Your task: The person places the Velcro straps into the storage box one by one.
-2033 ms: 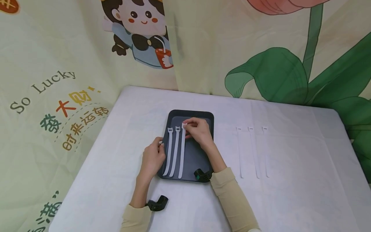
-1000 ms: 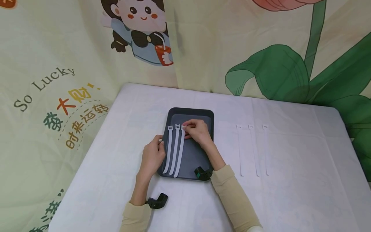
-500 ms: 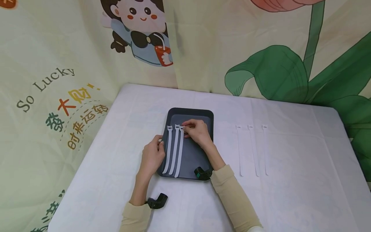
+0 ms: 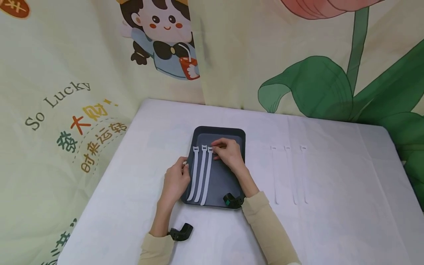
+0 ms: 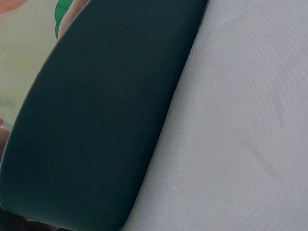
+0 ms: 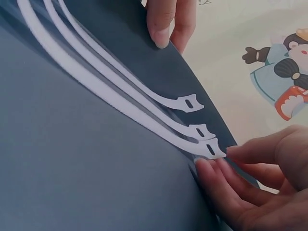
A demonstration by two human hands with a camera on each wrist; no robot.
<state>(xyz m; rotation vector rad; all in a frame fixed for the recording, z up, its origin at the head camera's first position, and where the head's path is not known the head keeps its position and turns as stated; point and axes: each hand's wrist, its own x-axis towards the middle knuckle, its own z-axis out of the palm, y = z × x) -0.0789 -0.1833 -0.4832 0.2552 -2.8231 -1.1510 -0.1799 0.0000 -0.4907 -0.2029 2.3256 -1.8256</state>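
In the head view, three white hook-and-loop cable ties with slotted heads lie lengthwise in the left half of a dark grey tray [image 4: 225,176]: a left tie [image 4: 193,176], a middle tie [image 4: 200,173] and a right tie [image 4: 207,176]. My left hand [image 4: 175,180] grips the tray's left wall, its thumb [image 6: 160,29] over the rim in the right wrist view. My right hand [image 4: 228,154] pinches the edges of the right tie's head [image 6: 211,149] between thumb and fingertips. That head touches the middle tie's head [image 6: 199,132]. The left wrist view shows mainly the tray's outer wall [image 5: 96,115].
Three thin white ties [image 4: 275,176] stand out faintly on the white-covered table [image 4: 347,176], side by side right of the tray. A printed cloth [image 4: 232,55] hangs behind the table. Black wrist cameras [image 4: 181,232] are on both wrists.
Over two seconds, my right hand has shifted the right tie leftward, nearer the middle tie, and its lower end now lies closer too. My left hand keeps its place on the tray.
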